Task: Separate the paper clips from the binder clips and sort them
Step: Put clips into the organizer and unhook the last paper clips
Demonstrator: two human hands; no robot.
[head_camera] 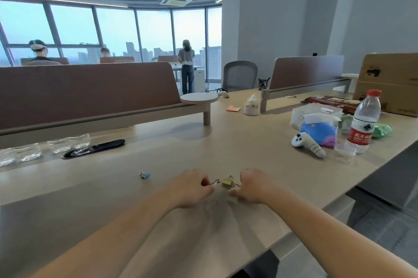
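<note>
Separation is, we judge, the step in hand: near the front edge of the pale wooden table (181, 142), about midway along it, our left hand (192, 188) has its fingers curled in and pinches a small silvery wire piece (214, 182), while our right hand (254, 187), fingers likewise curled, pinches the wire handle of a small yellow binder clip (226, 183). The two items lie between the hands, touching or nearly so. We cannot tell whether the wire piece is a paper clip hooked onto the binder clip or only one of its handles; it is too small to read. A small blue binder clip (145, 175) lies apart to the left, nearer the left edge, and looks like the start of a binder-clip group. To do this well we would hold the yellow binder clip steady against the table with the right hand and draw the wire piece out sideways along its own loop, not tug it straight, since a hooked wire may snag or bend and a sudden release could flick either piece off the front edge. Once free, the yellow clip belongs beside the blue one, and any paper clip in a spot well apart, so the groups cannot mix.
</note>
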